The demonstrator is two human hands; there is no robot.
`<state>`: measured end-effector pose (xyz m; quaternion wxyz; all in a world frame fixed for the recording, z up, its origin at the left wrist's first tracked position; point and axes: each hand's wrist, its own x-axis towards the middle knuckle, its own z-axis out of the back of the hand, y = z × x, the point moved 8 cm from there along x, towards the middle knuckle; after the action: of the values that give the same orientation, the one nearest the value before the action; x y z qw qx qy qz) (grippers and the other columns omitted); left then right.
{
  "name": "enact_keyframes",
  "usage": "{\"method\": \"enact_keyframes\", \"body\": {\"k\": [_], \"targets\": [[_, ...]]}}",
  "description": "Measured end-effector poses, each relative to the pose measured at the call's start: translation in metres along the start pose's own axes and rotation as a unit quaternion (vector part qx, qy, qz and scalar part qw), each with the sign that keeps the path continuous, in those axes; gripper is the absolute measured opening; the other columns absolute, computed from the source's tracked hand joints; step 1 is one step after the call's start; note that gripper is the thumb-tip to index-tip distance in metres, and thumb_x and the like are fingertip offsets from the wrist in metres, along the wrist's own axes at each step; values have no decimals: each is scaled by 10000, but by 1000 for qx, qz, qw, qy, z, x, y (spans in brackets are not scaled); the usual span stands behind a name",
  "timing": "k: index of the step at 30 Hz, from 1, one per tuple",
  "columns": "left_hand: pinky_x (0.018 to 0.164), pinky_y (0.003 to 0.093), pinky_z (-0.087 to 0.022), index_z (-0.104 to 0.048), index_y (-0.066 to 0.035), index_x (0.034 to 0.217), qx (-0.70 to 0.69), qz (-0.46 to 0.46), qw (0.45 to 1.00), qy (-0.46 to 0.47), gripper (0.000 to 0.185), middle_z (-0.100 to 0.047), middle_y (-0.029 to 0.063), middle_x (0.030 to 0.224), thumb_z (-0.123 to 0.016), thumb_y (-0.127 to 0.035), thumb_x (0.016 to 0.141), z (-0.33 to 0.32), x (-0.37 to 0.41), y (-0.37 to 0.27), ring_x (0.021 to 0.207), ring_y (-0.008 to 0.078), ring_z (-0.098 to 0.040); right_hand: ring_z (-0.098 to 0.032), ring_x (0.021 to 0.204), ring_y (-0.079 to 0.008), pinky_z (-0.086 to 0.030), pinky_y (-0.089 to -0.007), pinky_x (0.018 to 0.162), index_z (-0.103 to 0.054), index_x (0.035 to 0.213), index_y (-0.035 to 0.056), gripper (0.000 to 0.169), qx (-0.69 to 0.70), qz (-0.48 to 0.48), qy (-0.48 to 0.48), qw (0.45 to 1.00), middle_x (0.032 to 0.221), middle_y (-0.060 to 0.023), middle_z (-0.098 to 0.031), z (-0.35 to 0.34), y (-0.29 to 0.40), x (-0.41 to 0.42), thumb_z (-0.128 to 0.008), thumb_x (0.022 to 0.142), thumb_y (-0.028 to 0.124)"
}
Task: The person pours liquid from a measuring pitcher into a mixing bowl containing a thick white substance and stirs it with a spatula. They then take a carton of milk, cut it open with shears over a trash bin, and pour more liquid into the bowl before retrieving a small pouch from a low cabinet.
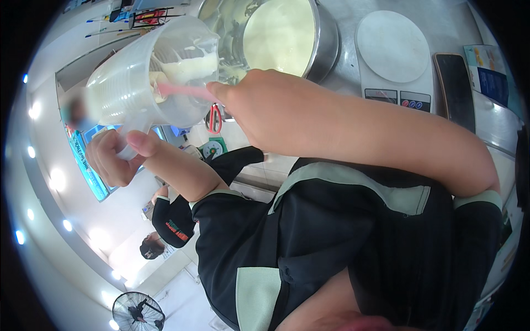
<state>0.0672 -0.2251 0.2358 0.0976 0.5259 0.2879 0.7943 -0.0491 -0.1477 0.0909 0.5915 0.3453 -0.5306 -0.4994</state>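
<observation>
My left hand (pixel 120 157) grips the handle of a large translucent plastic measuring jug (pixel 120 78). The jug is tilted, its mouth towards a steel bowl (pixel 327 45). Thick pale cream clings inside the jug. My right hand (pixel 261 107) holds a pink spatula (pixel 186 90), whose head reaches into the jug against the cream. A pool of smooth pale-yellow batter or cream (pixel 281 37) lies in the bowl, and smears coat its wall. Whether cream is falling from the jug is hidden or unclear.
Beside the bowl on the steel worktop (pixel 345 78) are a white kitchen scale (pixel 393 45), a phone (pixel 455 91) and a printed packet (pixel 486 66). Red-handled scissors (pixel 214 119) and a green dial scale (pixel 213 148) appear beyond my hands. A co-worker (pixel 174 219) stands farther off.
</observation>
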Motion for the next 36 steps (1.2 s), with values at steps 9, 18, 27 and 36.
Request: {"method": "enact_keyframes", "body": {"k": [9, 18, 27, 36], "targets": [[432, 264, -300, -505, -12, 528, -29, -22, 999, 37, 461, -435, 62, 446, -669, -430, 633, 0, -10, 4, 401, 196, -433, -350, 486, -67, -295, -233, 454, -603, 1208, 32, 317, 276, -138, 57, 949, 561, 17, -429, 19, -18, 3, -520, 914, 119], [418, 270, -296, -447, -64, 504, -28, 74, 996, 42, 324, -382, 49, 439, -624, -323, 584, -11, -36, 16, 376, 213, -375, -353, 539, -30, -267, -196, 469, -618, 1198, 42, 323, 186, -192, 15, 963, 635, 49, -470, 96, -27, -38, -566, 891, 130], [417, 265, -293, -425, -95, 494, -42, 72, 996, 41, 317, -355, 16, 440, -648, -313, 549, -25, -43, 18, 372, 191, -378, -585, 727, -176, -450, -285, 688, -634, 1145, 31, 325, -255, -101, 9, 962, 849, -107, -662, 138, 15, -47, -624, 823, 74], [415, 256, -308, -452, -70, 509, -40, 68, 996, 50, 305, -405, 24, 466, -673, -275, 556, -27, -48, 6, 403, 188, -407, -564, 606, -258, -438, -355, 557, -633, 1131, 73, 448, -651, 17, 221, 726, 699, -90, -546, 57, 63, -24, -593, 695, -21]]}}
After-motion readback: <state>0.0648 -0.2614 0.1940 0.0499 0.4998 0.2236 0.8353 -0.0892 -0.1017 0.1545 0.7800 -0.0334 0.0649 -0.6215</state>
